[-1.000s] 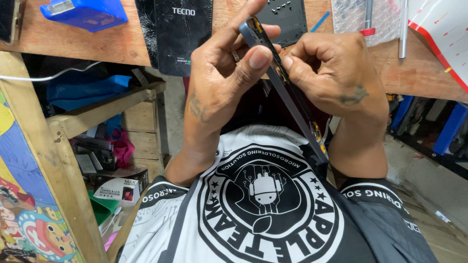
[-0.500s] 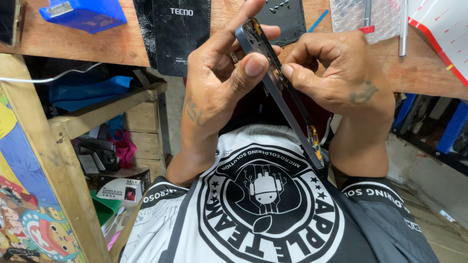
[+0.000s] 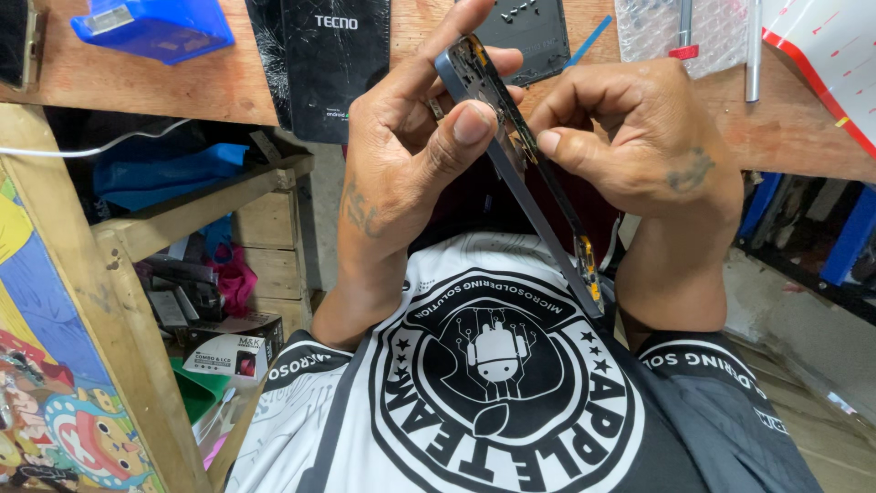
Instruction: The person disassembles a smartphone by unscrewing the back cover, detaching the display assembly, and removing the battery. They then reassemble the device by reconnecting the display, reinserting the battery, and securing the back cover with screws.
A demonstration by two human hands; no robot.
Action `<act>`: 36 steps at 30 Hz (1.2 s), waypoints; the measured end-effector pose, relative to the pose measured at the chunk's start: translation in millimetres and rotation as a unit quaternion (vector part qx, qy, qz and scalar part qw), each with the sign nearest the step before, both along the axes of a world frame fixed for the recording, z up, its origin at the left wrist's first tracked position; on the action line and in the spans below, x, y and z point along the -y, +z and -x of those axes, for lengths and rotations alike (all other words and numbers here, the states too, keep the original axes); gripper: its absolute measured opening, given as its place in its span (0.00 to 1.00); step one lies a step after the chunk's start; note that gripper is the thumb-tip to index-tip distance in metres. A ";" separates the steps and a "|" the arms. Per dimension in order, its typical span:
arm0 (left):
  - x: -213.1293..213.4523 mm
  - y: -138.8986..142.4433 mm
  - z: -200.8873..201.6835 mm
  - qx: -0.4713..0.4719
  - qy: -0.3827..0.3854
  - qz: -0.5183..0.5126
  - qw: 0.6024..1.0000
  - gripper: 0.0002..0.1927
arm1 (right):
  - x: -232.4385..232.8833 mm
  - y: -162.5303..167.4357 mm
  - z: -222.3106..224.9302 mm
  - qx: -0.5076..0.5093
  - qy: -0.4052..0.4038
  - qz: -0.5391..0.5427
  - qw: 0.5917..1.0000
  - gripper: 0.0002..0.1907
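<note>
- Both hands up close to cam, over the lap: left hand (image 3: 401, 173) clamps the opened phone frame (image 3: 525, 164) near its top end, thumb pressed on the near edge, index finger over the top corner, other fingers curled behind.
- Right hand (image 3: 639, 137) closed in a pinch, thumb tip + curled fingers on the frame's mid edge from the other side.
- Phone frame seen edge-on, tilted, top corner up by the bench edge, bottom end down by the shirt (image 3: 493, 393); gold-coloured parts show inside at lower end.
- Around: wooden bench (image 3: 228, 82) across top of view. On it a blue plastic tray (image 3: 151, 27) at left, a black phone back cover (image 3: 333, 64) hanging partly over the bench edge, a dark plate w/ small screws (image 3: 529, 32) behind the hands, a blue pick (image 3: 589, 41), clear bubble wrap (image 3: 703, 27) w/ two metal tools on it.
- Left below: wooden shelf (image 3: 192, 205) w/ clutter, small printed box (image 3: 228, 351), cartoon-painted panel (image 3: 46, 383).
- In the way: hands cover most of the frame's upper half + part of the dark plate; inside of frame mostly hidden.
- Vs 0.5 s ago: same grips; frame + hands sit about the same spot, left thumb a bit further down the edge, frame's tilt barely changed. Bench items unmoved.
</note>
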State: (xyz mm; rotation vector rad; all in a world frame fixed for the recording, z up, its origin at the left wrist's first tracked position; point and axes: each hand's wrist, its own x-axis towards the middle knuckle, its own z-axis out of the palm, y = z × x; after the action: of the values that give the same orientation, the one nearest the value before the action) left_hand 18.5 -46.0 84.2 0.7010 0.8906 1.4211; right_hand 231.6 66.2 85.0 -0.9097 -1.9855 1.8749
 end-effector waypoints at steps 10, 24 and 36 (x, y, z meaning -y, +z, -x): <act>1.1 2.1 -0.2 -0.004 -0.009 0.016 1.000 0.38 | 1.3 -0.6 1.0 0.028 -0.003 -0.061 0.998 0.03; 2.0 3.0 2.0 -0.009 -0.015 -0.005 1.000 0.39 | 0.8 1.7 1.8 -0.013 0.008 -0.045 0.999 0.02; 2.1 1.9 4.2 -0.016 -0.007 -0.032 0.999 0.37 | 4.3 4.8 -3.1 -0.023 -0.009 -0.004 1.000 0.05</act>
State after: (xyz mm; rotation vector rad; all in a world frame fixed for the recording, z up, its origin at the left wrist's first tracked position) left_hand 14.3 -48.0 86.1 0.7788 0.8676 1.4347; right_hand 234.7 61.9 89.8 -0.8712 -1.9518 1.8596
